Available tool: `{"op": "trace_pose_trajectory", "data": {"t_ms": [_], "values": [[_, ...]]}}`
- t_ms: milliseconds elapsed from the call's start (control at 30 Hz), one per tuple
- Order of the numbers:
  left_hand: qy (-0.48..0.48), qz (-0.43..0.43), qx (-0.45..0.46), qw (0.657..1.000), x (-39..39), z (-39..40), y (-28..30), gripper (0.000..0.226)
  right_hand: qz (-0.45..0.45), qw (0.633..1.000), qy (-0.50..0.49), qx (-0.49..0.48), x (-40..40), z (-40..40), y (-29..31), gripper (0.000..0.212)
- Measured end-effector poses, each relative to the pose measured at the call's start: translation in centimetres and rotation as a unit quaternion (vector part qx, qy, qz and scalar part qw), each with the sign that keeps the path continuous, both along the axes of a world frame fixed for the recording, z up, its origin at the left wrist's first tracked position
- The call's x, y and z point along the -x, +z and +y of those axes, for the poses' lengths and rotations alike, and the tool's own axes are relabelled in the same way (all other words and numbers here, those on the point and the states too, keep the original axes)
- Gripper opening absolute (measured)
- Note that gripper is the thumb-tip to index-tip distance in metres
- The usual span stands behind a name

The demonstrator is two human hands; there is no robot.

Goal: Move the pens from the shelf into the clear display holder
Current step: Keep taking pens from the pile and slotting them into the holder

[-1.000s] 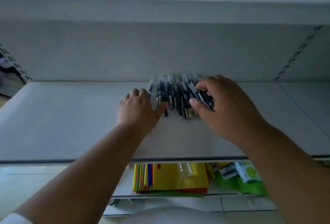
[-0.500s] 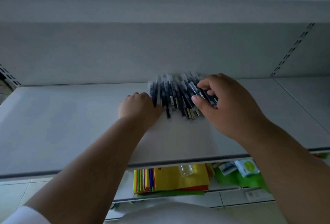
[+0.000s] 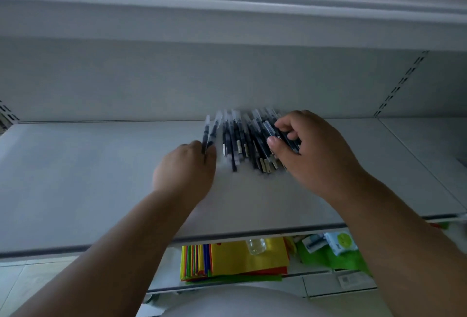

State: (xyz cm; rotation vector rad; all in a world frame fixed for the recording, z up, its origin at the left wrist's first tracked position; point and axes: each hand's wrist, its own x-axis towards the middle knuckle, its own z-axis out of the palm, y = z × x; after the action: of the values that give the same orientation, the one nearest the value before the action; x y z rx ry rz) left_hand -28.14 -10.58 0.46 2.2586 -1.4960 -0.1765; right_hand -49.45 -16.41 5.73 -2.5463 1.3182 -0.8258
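A pile of dark pens with clear caps [image 3: 240, 139] lies on the white shelf [image 3: 88, 177] near the back wall. My left hand [image 3: 187, 170] grips two pens [image 3: 209, 132] at the pile's left side, their capped ends pointing away from me. My right hand [image 3: 310, 150] pinches a few pens [image 3: 271, 131] at the pile's right side between thumb and curled fingers. The clear display holder is not in view.
The shelf above overhangs the space. A slotted upright [image 3: 401, 84] runs up the back wall at the right. Below the shelf's front edge lie coloured paper sheets [image 3: 235, 261], a small clear bottle [image 3: 256, 246] and green packets [image 3: 336, 248].
My left hand has curled onto two pens and drawn them left, away from the pile. My right hand keeps its pinch on pens at the right.
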Motion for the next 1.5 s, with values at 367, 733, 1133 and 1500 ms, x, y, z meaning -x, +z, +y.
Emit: {"op": "trace_pose_trajectory", "data": {"t_ms": [367, 733, 1133, 1500], "values": [[-0.076, 0.284, 0.197, 0.935, 1.4, 5.6, -0.3, 0.034, 0.109, 0.978, -0.148, -0.097, -0.2, -2.4, -4.0, 0.025], [-0.102, 0.292, 0.176, 0.935, 1.8, 6.6, -0.2, 0.041, 0.135, 0.962, -0.175, -0.161, -1.7, -3.5, -3.9, 0.027], [-0.121, 0.316, 0.142, 0.930, 3.9, 5.0, 0.1, 0.035, -0.226, 0.947, -0.140, -0.180, 1.6, 0.8, -0.7, 0.009], [-0.233, 0.320, 0.103, 0.912, 14.2, 3.0, 0.0, 0.032, -0.313, 0.923, -0.190, -0.120, 12.8, 6.6, 1.9, 0.022]]}}
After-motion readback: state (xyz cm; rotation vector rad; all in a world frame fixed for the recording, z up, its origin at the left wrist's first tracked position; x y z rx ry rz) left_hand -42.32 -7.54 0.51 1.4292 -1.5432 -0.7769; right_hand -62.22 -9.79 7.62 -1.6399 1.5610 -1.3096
